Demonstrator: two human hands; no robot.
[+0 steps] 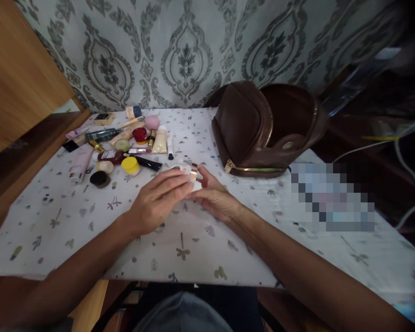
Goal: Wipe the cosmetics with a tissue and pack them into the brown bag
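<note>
1. The left hand [155, 203] and right hand [214, 196] meet above the middle of the desk [124, 251], both around a small white item [194, 173] with a shiny coppery band.
2. The left grip presses its fingers together over the item's near side; the right grip pinches its right side between thumb and fingers. The item looks like a small container, perhaps with tissue against it, but the fingers hide most of it.
3. Nearest the left hand lie a black tube [148, 162] and a yellow-lidded jar [130, 165], with a black-lidded jar [99, 179] farther left.
4. Behind them are a red-lidded jar [140, 134], a cream tube [160, 140], a slim white tube [170, 145] with a black cap, and a round pink piece [152, 121].
5. A pink tube [81, 165] and a dark bottle [103, 134] lie toward the left edge.
6. An open brown bag [242, 124] stands beyond the right hand, before a patterned backdrop [186, 55].
</note>
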